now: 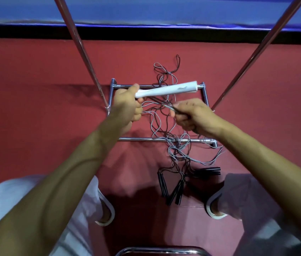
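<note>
Head view, nearest first: a curved chrome steel tube (160, 249) crosses the bottom edge, between knees in pale, soft cloth (16, 200). Beyond them, slim matte black rope handles (171, 187) lie in a loose fan on the smooth red floor (35, 108). Their thin grey and black cords (171, 148) run in a tangle over the near bar of a shiny rectangular chrome base frame (146, 139).

Above that frame, the right hand (192, 115) has its fingers curled tight round a slim dark bundle of these cords. The left hand (125, 106) is fisted round one end of a smooth white cylinder (166, 90), which is tilted slightly and hides part of the far bar. Two polished uprights (83, 52) rise either side, against a black skirting (146, 33) and blue wall (146, 8).
</note>
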The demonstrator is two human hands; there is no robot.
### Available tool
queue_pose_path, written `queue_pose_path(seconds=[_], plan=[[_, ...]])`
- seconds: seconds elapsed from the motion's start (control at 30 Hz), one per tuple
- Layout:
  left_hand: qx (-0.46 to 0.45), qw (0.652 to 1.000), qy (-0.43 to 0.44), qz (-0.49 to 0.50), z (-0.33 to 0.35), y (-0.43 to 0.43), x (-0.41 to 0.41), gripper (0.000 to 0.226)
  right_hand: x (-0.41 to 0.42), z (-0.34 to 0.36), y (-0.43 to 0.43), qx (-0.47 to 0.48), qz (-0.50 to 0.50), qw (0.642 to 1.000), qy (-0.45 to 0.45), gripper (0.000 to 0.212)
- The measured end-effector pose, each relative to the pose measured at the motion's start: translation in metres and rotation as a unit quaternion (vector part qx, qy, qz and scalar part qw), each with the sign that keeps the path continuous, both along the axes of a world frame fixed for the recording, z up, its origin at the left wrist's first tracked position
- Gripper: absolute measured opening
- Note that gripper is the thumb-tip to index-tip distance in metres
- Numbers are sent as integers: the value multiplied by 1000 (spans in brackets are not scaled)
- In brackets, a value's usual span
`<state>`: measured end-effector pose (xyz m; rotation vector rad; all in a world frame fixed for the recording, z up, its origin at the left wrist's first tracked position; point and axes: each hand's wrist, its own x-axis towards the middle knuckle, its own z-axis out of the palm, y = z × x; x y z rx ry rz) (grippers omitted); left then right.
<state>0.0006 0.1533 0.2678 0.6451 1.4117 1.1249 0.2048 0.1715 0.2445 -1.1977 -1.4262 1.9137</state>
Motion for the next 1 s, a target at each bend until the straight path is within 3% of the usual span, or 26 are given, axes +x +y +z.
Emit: queue_pose_path(seconds=[0.07,0.17,0.23,0.27,0.33,0.4,0.47,0.5,0.57,0.6,0.67,0.77,0.8,0.9,1.0], plan=[[-12,987,142,70,-12,3,1,42,-12,-2,-13,-20,12,1000,-3,32],[-15,920,380,91,-22,1,3,47,-25,2,-29,-76,6,997,4,33],[57,854,510,83,-18,-6,6,43,-28,10,-34,-133,2,991,30,31],[107,800,583,88,-17,-9,6,42,-28,13,-34,-153,1,987,40,31],[102,726,680,26,-15,-11,5,40,-28,17,-35,-163,3,986,43,32],[68,674,736,-1,-24,-10,5,37,-27,19,-37,-126,13,992,22,32],[76,627,775,-19,-22,-12,7,30,-22,23,-39,22,57,995,-78,28],[53,655,750,-74,-18,-12,9,26,-16,25,-39,142,94,971,-165,26],[27,694,696,-185,-19,-11,14,29,-4,27,-33,355,147,867,-318,22],[12,710,663,-237,-19,-11,14,32,2,28,-29,404,151,831,-351,19],[3,713,629,-310,-16,-14,14,32,11,29,-23,444,159,812,-344,13],[5,723,587,-364,-9,-11,12,40,17,31,-16,456,182,817,-302,24],[6,733,569,-373,-4,-8,10,45,19,32,-13,429,185,835,-290,27],[42,796,455,-396,8,-4,6,54,24,32,-7,241,155,938,-195,32],[99,863,319,-378,7,-6,5,52,15,30,-12,60,60,992,-92,27]])
